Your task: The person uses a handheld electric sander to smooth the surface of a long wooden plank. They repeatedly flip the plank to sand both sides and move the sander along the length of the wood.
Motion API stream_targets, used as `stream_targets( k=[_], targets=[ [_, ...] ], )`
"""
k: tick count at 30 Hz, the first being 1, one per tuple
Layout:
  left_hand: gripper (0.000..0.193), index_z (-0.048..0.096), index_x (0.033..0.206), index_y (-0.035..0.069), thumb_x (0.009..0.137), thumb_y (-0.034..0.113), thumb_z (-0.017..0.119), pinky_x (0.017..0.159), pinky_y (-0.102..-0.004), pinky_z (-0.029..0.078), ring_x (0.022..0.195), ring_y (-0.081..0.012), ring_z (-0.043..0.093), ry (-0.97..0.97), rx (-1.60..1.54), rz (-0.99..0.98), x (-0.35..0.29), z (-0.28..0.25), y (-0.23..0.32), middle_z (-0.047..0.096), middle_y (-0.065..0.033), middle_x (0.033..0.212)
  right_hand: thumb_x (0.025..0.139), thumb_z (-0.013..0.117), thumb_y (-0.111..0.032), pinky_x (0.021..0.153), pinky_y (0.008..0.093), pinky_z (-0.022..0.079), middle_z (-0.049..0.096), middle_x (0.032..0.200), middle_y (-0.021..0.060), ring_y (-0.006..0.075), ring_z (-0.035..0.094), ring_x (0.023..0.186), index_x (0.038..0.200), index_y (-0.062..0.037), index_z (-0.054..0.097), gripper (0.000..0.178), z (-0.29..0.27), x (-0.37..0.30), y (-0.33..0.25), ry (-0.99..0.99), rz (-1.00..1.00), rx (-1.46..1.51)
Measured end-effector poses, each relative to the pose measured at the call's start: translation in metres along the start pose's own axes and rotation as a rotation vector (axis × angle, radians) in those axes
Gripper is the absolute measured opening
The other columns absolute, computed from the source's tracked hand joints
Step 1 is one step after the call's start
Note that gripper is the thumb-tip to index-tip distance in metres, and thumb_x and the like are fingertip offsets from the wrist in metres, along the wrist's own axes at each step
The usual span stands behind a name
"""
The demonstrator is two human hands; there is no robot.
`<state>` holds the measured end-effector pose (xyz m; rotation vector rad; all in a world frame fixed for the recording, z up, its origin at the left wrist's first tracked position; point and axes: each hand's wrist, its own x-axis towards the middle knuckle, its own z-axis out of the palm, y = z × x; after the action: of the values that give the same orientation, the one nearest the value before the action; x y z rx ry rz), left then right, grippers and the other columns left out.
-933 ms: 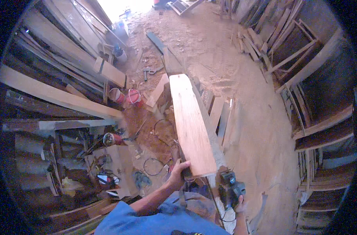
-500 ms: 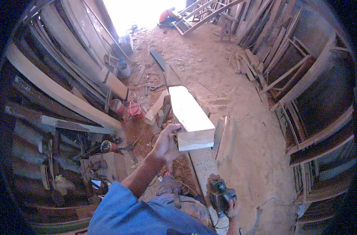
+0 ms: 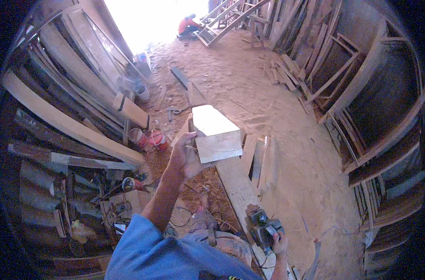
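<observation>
Outstretched, the left hand (image 3: 186, 156) clamps a squared pale timber (image 3: 220, 145), the right hand (image 3: 280, 243) clasping a dark power tool (image 3: 260, 223) toward the near end of the rough bench (image 3: 235, 183).

Blue shirt (image 3: 175, 254), its short left sleeve (image 3: 140, 228) wide and loose, a dark patch (image 3: 210, 275) with small yellow marks on the front, grey-brown lower clothing (image 3: 233, 248) of dusty look, bare left hand (image 3: 186, 157), bare right hand (image 3: 279, 243)
</observation>
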<state>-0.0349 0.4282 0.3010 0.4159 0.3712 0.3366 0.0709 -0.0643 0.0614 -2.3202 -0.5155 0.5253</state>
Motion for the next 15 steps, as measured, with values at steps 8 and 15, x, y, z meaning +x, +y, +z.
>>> stream_targets(
  k=[8, 15],
  targets=[
    [0.071, 0.042, 0.143, 0.004, 0.086, 0.041, 0.061, 0.111, -0.0619, 0.034, 0.132, -0.0402, 0.049, 0.033, 0.028, -0.002, 0.001, -0.002, 0.001, 0.049, -0.0211, 0.143, 0.096, 0.054, -0.055, 0.074, 0.0464, 0.051, 0.068, 0.081, 0.0273, 0.0382, 0.068, 0.080, 0.108, 0.0094, 0.067, 0.067, 0.029, 0.002, 0.042, 0.153, -0.101, 0.183],
    [0.079, 0.038, 0.148, 0.005, 0.083, 0.041, 0.063, 0.110, -0.0632, 0.035, 0.135, -0.0429, 0.046, -0.070, 0.163, 0.045, -0.007, 0.006, 0.004, 0.045, -0.0217, 0.148, 0.095, 0.056, -0.048, 0.068, 0.0451, 0.050, 0.066, 0.077, 0.0241, 0.0371, 0.067, 0.074, 0.105, 0.0078, 0.067, 0.058, 0.024, 0.004, 0.029, 0.289, -0.260, 0.049]
  ],
)
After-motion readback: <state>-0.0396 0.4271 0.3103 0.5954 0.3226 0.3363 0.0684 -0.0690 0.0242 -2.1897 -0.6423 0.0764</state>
